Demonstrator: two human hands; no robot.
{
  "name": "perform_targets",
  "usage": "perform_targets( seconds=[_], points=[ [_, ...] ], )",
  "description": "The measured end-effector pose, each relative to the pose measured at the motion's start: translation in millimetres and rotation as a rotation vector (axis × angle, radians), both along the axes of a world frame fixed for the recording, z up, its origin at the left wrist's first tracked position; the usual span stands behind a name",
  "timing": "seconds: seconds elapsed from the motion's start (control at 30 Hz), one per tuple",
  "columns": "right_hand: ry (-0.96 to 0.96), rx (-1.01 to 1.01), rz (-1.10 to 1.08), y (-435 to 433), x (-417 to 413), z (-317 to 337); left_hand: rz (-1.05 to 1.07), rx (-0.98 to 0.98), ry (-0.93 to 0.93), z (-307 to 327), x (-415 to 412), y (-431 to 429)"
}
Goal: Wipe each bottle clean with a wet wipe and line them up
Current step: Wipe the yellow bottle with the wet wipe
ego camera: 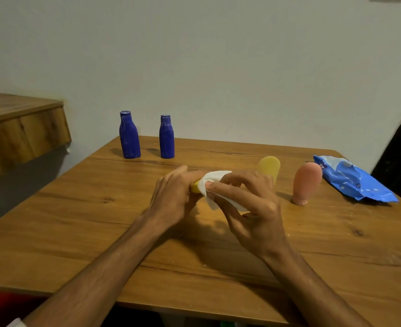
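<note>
Above the middle of the wooden table [76,232], my left hand [173,197] grips a small yellow bottle [195,187]; only its end shows between the fingers. My right hand [249,204] presses a white wet wipe [214,182] around that bottle. Two blue bottles [129,135] [166,137] stand upright side by side at the far left edge. Another yellow bottle [270,167] stands behind my right hand, partly hidden. A pink bottle [305,182] stands on its cap to the right.
A blue pack of wipes [352,178] lies at the table's far right corner. A wooden shelf [22,128] juts from the wall on the left. The wall runs close behind the table. Something red [3,305] sits below the table's front left edge.
</note>
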State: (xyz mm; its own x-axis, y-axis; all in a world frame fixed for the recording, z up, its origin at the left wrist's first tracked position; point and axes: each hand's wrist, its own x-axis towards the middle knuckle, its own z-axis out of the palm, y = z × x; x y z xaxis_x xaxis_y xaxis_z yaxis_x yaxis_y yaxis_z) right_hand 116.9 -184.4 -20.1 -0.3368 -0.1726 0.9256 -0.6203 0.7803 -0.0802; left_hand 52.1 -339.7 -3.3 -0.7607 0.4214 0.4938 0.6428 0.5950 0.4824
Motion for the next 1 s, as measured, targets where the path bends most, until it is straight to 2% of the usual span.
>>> perform_targets(
  seconds=[0.17,0.33,0.47,0.67,0.73,0.87,1.0],
  points=[
    [-0.01,-0.148,-0.025,3,-2,1,-0.025,0.11,-0.071,-3,-1,2],
    [0.03,-0.035,-0.038,2,-1,0,-0.053,0.167,-0.162,-6,1,4],
    [0.04,-0.121,-0.103,5,-3,3,-0.072,0.214,-0.233,-7,-2,5],
    [0.105,-0.105,-0.088,3,-3,1,-0.171,0.306,-0.365,-7,1,4],
    [0.073,-0.177,-0.068,6,-3,1,-0.233,0.331,-0.391,-5,2,4],
    [-0.073,-0.452,0.015,11,-1,7,-0.295,0.313,-0.416,4,-1,0],
    [-0.208,-0.517,-0.039,13,-1,12,-0.362,0.34,-0.505,9,-6,-1]
  ],
)
